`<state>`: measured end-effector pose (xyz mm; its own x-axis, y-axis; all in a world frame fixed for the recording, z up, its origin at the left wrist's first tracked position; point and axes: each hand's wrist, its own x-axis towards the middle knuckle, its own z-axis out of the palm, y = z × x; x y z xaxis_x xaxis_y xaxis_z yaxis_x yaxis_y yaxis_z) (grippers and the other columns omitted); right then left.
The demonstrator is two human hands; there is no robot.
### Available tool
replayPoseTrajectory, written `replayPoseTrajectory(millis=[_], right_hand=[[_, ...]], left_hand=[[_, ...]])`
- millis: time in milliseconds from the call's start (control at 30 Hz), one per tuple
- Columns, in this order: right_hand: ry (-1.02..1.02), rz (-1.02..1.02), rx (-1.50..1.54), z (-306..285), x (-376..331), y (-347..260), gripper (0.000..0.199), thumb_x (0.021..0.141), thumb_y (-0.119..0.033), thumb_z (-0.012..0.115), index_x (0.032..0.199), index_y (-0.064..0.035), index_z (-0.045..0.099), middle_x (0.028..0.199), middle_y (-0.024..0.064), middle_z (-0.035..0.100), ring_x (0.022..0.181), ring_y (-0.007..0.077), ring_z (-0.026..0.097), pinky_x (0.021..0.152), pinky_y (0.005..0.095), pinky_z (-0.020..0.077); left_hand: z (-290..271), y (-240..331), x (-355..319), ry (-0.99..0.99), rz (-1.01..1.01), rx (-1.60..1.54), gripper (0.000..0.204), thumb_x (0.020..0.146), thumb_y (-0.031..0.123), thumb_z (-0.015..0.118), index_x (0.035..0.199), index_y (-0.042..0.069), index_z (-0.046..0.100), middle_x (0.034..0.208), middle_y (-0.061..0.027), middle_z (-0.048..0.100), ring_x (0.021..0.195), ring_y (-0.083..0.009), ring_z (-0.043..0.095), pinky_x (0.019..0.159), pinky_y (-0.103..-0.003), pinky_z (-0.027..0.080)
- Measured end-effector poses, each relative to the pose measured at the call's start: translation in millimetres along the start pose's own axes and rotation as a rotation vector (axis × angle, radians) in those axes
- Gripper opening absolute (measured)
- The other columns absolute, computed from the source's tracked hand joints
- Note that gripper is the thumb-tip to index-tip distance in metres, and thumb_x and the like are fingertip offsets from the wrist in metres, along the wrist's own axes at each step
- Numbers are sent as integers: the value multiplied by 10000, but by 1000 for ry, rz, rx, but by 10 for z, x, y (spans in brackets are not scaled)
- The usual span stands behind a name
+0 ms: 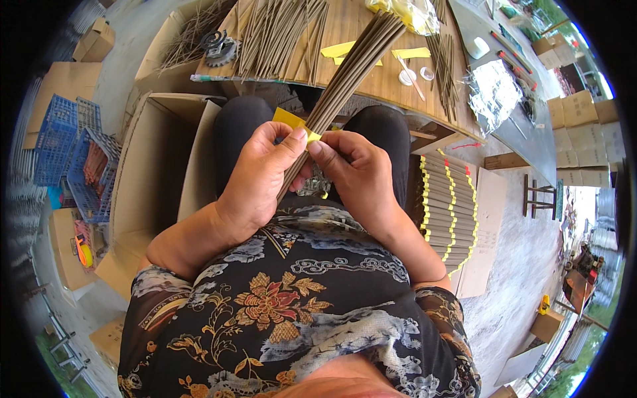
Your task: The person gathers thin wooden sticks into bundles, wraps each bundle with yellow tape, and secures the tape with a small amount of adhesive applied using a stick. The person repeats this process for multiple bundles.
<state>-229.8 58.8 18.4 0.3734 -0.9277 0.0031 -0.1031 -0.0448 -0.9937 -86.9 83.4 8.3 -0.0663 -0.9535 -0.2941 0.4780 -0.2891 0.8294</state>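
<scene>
My left hand [260,174] grips the lower end of a thick bundle of long brown incense sticks [350,71] that slants up to the right over the wooden table [371,79]. A yellow paper strip [296,123] wraps around the bundle under my left thumb. My right hand [355,174] pinches the same strip and bundle from the right side, fingertips touching the left thumb. Both hands are over my lap.
Loose sticks [275,33] lie spread on the table with yellow strips [410,53], small white cups [406,77] and a plastic bag [411,12]. Banded bundles [448,212] are stacked at my right. An open cardboard box [156,159] and blue crates [73,152] stand left.
</scene>
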Motion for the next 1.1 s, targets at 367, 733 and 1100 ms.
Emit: replayPoseTrajectory(millis=[367, 733, 1100], right_hand=[[-164, -140, 544, 43, -7, 243, 158, 856, -78, 538, 961, 39, 527, 824, 58, 524, 669, 134, 580, 605, 253, 493], [-223, -348, 465, -37, 53, 386, 247, 760, -100, 644, 972, 22, 608, 1157, 91, 417, 972, 206, 504, 818, 329, 443], [-371, -190, 550, -123, 129, 249, 357, 774, -43, 627, 1097, 71, 526, 1182, 110, 417, 751, 175, 605, 691, 286, 508]], left_hand=[[-48, 93, -48, -148, -162, -101, 222, 884, 270, 494, 903, 50, 519, 775, -34, 547, 636, -112, 521, 524, -218, 423], [-95, 178, -48, -409, -298, -170, 259, 875, 247, 516, 987, 15, 544, 744, -58, 559, 631, -105, 528, 517, -194, 424], [-75, 176, -54, -297, -265, -135, 286, 868, 241, 532, 1045, 20, 577, 679, -48, 567, 580, -90, 528, 494, -176, 414]])
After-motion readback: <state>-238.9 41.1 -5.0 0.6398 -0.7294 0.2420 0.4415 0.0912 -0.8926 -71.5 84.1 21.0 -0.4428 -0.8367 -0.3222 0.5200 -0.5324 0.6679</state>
